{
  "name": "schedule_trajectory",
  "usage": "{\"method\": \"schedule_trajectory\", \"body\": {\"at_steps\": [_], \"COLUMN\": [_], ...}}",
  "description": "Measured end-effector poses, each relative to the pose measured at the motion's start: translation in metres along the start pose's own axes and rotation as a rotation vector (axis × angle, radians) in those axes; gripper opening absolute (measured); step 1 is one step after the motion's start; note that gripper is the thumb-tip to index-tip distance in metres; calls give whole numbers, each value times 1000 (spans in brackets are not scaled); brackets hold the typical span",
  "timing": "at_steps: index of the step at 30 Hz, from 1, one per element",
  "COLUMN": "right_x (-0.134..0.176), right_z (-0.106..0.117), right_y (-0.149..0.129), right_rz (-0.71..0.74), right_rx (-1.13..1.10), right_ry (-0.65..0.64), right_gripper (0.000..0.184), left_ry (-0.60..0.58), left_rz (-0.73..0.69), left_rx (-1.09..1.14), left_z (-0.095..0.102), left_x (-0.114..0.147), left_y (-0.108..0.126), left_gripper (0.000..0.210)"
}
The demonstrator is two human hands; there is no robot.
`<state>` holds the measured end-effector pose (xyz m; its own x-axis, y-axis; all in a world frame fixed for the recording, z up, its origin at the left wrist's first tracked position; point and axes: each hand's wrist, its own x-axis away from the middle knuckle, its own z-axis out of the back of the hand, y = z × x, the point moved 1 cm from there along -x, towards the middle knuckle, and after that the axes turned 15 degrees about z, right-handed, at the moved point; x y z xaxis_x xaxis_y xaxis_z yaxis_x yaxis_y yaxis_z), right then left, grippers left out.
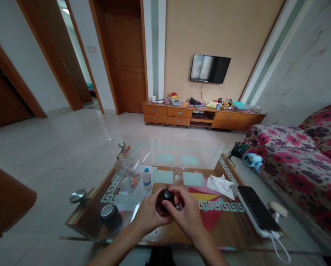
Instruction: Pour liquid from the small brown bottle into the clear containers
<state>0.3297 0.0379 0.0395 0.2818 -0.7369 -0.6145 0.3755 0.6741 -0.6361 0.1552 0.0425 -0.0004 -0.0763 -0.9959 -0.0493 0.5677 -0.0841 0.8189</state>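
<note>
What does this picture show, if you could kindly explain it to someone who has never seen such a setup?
No machine appears: one camera on a person's head looks forward and down. The bare left hand holds a dark reddish-brown round container, while the bare right hand grips its rounded black knob. On the clear glass table are a small clear plastic bottle with a blue cap, a dark jar with a silver lid, a crumpled white tissue and a black phone.

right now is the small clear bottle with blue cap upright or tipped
Upright: the bottle stands base down, its blue cap on top.
</note>
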Motion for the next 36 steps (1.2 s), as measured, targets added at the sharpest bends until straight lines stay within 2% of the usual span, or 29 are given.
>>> {"method": "schedule_trajectory", "body": {"at_steps": [4, 7, 11, 14, 18, 22, 26, 30, 33, 36], "right_x": [-1, -4, -5, 0, 7, 7, 9, 11, 11, 11], "right_z": [-6, 0, 5, 2, -2, -1, -2, -1, 0, 1], "right_y": [1, -3, -4, 3, 11, 12, 16, 18, 17, 16], "right_rz": [-75, -35, 28, -51, -200, -163, -263, -181, -212, -197], "right_rx": [3, -30, -87, -175, -354, -313, -421, -312, -372, -351], "right_ry": [24, -27, -108, -30, 38, 19, 45, 43, 78, 63], "right_gripper": [28, 21, 25, 31, 53, 65, 62, 61, 56, 59], "left_ry": [-9, -18, -22, -32, -28, -44, -38, -29, -36, -42], "left_rz": [-18, -24, -20, -40, -46, -32, -41, -42, -37, -26], "left_rx": [-21, -21, -15, 7, 5, -4, -17, -26, -30, -34], "left_z": [-1, 0, 2, 5, 7, 7, 3, 0, -2, -3], "left_x": [1, 1, 1, 2, 3, 5, 5, 4, 4, 5], "left_y": [-3, -3, -1, 2, 4, 2, 1, 1, 1, 1], "left_gripper": [58, 59, 60, 65, 65, 62, 65, 65, 69, 67]}}
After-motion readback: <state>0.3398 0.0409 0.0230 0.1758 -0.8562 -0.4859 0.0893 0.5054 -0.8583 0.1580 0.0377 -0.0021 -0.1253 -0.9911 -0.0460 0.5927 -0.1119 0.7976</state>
